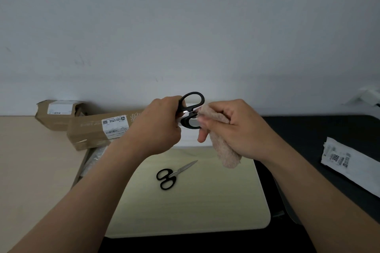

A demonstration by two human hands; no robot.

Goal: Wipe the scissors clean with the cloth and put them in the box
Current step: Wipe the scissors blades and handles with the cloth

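My left hand (159, 124) grips a pair of black-handled scissors (191, 109) in the air above the table, handles pointing up and to the right; the blades are hidden behind my fingers. My right hand (232, 127) holds a beige fuzzy cloth (223, 150) and presses its top end against the scissor handles, while the rest of the cloth hangs down. A second, smaller pair of black-handled scissors (174, 173) lies on the pale mat (205, 201) below, blades pointing up-right. A white box (193, 138) sits behind the mat, mostly hidden by my hands.
Two brown cardboard parcels (98, 129) with labels lie at the back left on the beige table. A white printed packet (349, 162) lies on the black surface at the right. A wall stands close behind the table.
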